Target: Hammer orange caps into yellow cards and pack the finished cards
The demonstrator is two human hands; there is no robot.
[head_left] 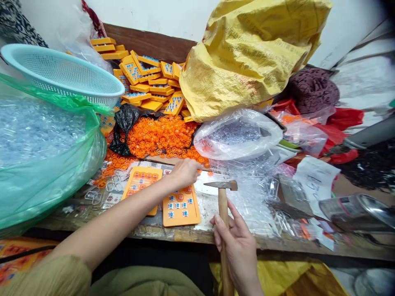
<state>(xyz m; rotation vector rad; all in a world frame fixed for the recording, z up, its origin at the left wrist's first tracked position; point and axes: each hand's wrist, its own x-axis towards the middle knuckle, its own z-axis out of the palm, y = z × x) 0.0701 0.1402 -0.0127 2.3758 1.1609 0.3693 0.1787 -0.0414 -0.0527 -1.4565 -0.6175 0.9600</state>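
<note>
My right hand [236,242] is wrapped round the wooden handle of a hammer [222,205], its metal head upright above the bench. My left hand [186,172] reaches across the far end of an orange panel [182,218]. Its fingers are curled together near loose orange rings, and what they hold, if anything, is hidden. Small blue-and-white pieces sit in the panel, with some orange rings at its far end. A second orange panel [142,174], partly covered by my left forearm, lies to the left and bears several orange rings.
Behind is a black bag [121,131] spilling orange rings [160,135]. A white plastic bag [237,154] of clear pieces lies right of it. At left are a green bag [61,181] and a blue basket [61,78]. Stacked orange panels [151,88] and a yellow sack [240,61] line the back.
</note>
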